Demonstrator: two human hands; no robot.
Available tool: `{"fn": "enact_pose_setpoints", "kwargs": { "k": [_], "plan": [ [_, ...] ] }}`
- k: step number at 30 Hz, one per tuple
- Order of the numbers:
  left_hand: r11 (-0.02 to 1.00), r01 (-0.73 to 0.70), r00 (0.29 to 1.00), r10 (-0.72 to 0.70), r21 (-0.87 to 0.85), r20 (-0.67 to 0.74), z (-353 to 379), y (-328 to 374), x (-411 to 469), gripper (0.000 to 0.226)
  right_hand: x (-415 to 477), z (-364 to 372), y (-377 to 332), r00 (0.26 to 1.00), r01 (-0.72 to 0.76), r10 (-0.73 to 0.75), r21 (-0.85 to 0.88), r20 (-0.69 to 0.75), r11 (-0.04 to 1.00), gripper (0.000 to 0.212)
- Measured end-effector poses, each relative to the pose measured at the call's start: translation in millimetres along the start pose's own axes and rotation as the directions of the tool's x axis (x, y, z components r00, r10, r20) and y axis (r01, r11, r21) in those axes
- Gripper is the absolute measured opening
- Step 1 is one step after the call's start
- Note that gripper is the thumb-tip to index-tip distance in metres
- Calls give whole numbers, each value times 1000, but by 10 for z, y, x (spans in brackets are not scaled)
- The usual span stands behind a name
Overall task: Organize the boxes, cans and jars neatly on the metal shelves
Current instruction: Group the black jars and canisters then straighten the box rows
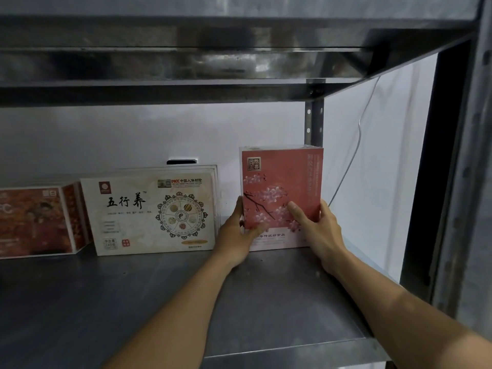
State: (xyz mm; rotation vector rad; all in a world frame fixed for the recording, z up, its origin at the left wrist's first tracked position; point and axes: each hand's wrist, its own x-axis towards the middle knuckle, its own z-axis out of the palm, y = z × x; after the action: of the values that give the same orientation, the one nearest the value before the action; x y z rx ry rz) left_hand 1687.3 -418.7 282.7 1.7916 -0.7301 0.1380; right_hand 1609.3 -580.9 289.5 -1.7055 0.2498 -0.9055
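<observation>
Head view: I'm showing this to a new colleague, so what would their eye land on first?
The pink blossom box stands upright at the right end of the metal shelf, gripped at its sides by the left hand and the right hand. To its left, apart from it, stands a white box with a wheel emblem, and a red-orange box sits at the far left edge.

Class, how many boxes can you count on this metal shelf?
3: a dark red box at far left, a white box beside it, and a pink blossom box on the right, held by the left hand and right hand. More may hide behind.
</observation>
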Motion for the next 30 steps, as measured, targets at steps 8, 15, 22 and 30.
{"fn": "enact_pose_setpoints", "kwargs": {
  "k": [8, 15, 22, 30],
  "plan": [
    [1000, 14, 1000, -14, 3, 2, -4, 24, -17, 76, 21, 8, 24, 1000, -12, 12, -13, -4, 1000, 69],
    [1000, 18, 1000, -18, 4, -9, -11, 11, -18, 74, 35, 2, 53, 1000, -19, 19, -13, -1, 1000, 67],
    [1000, 24, 1000, -24, 17, -8, -13, 27, -25, 78, 29, 15, 32, 1000, -9, 9, 5, 13, 1000, 71],
    [995, 1, 999, 3, 99, -39, -11, 84, -76, 59, -33, 22, -21, 1000, 7, -7, -50, -1, 999, 66]
  ]
}}
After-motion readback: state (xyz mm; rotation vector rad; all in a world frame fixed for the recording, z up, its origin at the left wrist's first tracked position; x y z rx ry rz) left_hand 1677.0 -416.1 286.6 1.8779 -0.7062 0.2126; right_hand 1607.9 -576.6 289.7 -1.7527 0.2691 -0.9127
